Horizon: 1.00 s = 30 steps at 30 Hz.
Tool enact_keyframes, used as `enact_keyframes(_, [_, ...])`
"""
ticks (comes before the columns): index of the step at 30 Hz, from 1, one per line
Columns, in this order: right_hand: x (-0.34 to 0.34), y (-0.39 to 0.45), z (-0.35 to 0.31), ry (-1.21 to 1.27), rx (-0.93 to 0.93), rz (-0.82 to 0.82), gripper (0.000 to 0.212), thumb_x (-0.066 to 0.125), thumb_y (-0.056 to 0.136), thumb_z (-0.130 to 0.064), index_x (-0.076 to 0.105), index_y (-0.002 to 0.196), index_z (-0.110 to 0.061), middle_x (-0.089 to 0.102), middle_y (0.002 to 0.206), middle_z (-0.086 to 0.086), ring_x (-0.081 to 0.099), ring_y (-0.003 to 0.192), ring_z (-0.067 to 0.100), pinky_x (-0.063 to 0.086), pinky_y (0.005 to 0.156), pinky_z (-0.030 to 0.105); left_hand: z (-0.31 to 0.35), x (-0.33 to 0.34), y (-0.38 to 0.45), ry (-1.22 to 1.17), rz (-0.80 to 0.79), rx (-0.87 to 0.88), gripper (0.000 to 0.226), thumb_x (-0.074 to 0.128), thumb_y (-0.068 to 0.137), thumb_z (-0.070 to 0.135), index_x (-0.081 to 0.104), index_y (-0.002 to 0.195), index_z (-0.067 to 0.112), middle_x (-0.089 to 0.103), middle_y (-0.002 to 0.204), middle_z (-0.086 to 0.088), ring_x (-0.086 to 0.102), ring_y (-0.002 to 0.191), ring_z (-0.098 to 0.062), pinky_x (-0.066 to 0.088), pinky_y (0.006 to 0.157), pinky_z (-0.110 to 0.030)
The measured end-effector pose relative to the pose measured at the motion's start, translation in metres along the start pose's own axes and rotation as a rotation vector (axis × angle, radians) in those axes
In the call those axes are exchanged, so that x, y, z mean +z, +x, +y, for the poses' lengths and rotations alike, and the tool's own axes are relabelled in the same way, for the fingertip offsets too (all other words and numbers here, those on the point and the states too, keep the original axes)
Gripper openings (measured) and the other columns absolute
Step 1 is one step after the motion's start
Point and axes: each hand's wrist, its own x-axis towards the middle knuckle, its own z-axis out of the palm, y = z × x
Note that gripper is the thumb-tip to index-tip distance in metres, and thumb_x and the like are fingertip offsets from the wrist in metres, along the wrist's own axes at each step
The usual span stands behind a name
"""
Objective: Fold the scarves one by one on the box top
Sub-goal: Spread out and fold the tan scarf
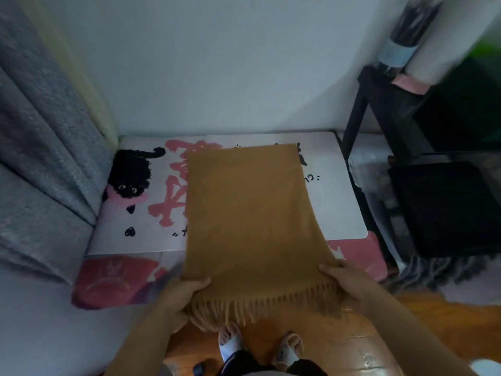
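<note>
Two hands on one tan scarf

One tan scarf (249, 213) lies lengthwise across the box top (333, 202), fringe hanging over the near edge. Left hand (181, 294) and right hand (341, 278) each grip a fringed corner.

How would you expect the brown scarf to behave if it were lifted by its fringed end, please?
Probably floppy: the brown scarf already drapes over the box top edge between the left hand and right hand. Its napped surface likely resists sliding. The fringe would dangle.
</note>
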Motion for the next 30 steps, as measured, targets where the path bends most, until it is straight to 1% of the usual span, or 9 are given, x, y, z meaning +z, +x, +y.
enact_keyframes(3, [0.0, 0.008, 0.0, -0.192, 0.007, 0.029, 0.047, 0.069, 0.094, -0.029, 0.048, 0.134, -0.014, 0.065, 0.118, 0.008, 0.065, 0.105, 0.029, 0.056, 0.094, 0.048, -0.002, -0.018, 0.017, 0.206, -0.015, 0.024, 0.05, 0.079, 0.081, 0.01, 0.06, 0.127, 0.014, 0.074, 0.11, -0.012, 0.071, 0.1, -0.034, 0.056, 0.092, -0.054])
enact_keyframes(6, [-0.001, 0.015, -0.008, -0.753, -0.093, 0.23, 0.049, 0.063, 0.096, -0.034, 0.044, 0.139, -0.016, 0.061, 0.126, 0.008, 0.063, 0.105, 0.024, 0.054, 0.092, 0.039, -0.003, -0.037, 0.031, 0.855, 0.175, 0.26, 0.043, 0.063, 0.087, 0.046, 0.051, 0.122, 0.026, 0.068, 0.1, 0.001, 0.068, 0.09, -0.022, 0.06, 0.077, -0.046])
enact_keyframes(9, [0.027, 0.03, -0.022, -0.917, -0.666, 0.558, 0.03, 0.049, 0.095, -0.014, 0.061, 0.122, -0.009, 0.061, 0.117, 0.013, 0.063, 0.098, 0.028, 0.056, 0.084, 0.043, 0.016, -0.006, 0.031, 1.17, 0.446, 0.783, 0.03, 0.047, 0.095, 0.04, 0.053, 0.117, 0.02, 0.059, 0.105, -0.002, 0.06, 0.1, -0.025, 0.054, 0.081, -0.041])
enact_keyframes(11, [0.075, 0.045, -0.041, -0.916, -0.922, 0.501, 0.036, 0.045, 0.091, -0.015, 0.062, 0.122, -0.013, 0.059, 0.122, 0.011, 0.058, 0.109, 0.028, 0.054, 0.091, 0.043, 0.034, 0.045, 0.041, 1.128, 0.408, 0.956, 0.039, 0.046, 0.102, 0.037, 0.053, 0.137, 0.021, 0.055, 0.133, -0.003, 0.052, 0.125, -0.023, 0.047, 0.1, -0.04])
enact_keyframes(14, [0.126, 0.091, -0.048, -1.149, -1.043, 0.299, 0.052, 0.033, 0.103, -0.037, 0.034, 0.153, -0.021, 0.027, 0.161, 0.008, 0.019, 0.151, 0.028, 0.025, 0.121, 0.046, 0.039, 0.09, 0.092, 1.416, 0.408, 0.94, 0.058, 0.027, 0.104, 0.053, 0.035, 0.155, 0.026, 0.029, 0.162, -0.008, 0.022, 0.151, -0.029, 0.025, 0.122, -0.047])
enact_keyframes(17, [0.088, 0.144, -0.057, -1.302, -0.886, 0.383, 0.066, 0.014, 0.103, -0.059, 0.008, 0.16, -0.027, -0.002, 0.168, 0.004, -0.01, 0.154, 0.026, 0.007, 0.125, 0.048, 0.035, 0.086, 0.124, 1.55, 0.479, 0.871, 0.066, 0.018, 0.101, 0.06, 0.022, 0.16, 0.03, 0.018, 0.167, -0.012, 0.011, 0.154, -0.033, 0.016, 0.123, -0.053])
enact_keyframes(20, [0.048, 0.171, -0.09, -1.258, -0.715, 0.561, 0.073, 0.003, 0.099, -0.065, 0.003, 0.16, -0.025, -0.006, 0.167, 0.009, -0.011, 0.153, 0.031, 0.003, 0.124, 0.052, 0.032, 0.086, 0.13, 1.6, 0.502, 0.889, 0.067, 0.016, 0.101, 0.061, 0.015, 0.161, 0.031, 0.012, 0.168, -0.011, 0.006, 0.155, -0.032, 0.012, 0.124, -0.054])
enact_keyframes(26, [0.091, 0.205, -0.164, -1.419, -0.988, 0.404, 0.069, 0.01, 0.102, -0.062, 0.006, 0.16, -0.025, -0.003, 0.168, 0.007, -0.011, 0.154, 0.027, -0.002, 0.125, 0.045, 0.068, 0.113, 0.122, 1.569, 0.523, 0.862, 0.06, 0.039, 0.09, 0.054, 0.054, 0.141, 0.027, 0.043, 0.151, -0.014, 0.032, 0.143, -0.036, 0.025, 0.117, -0.058])
enact_keyframes(30, [0.089, 0.223, -0.164, -1.394, -0.973, 0.452, 0.069, 0.009, 0.102, -0.062, 0.004, 0.16, -0.026, -0.003, 0.168, 0.005, -0.008, 0.154, 0.024, 0.0, 0.126, 0.044, 0.139, 0.127, 0.178, 1.595, 0.396, 1.002, 0.064, 0.017, 0.1, 0.064, 0.012, 0.159, 0.041, 0.007, 0.169, -0.005, 0.0, 0.155, -0.03, 0.001, 0.126, -0.048])
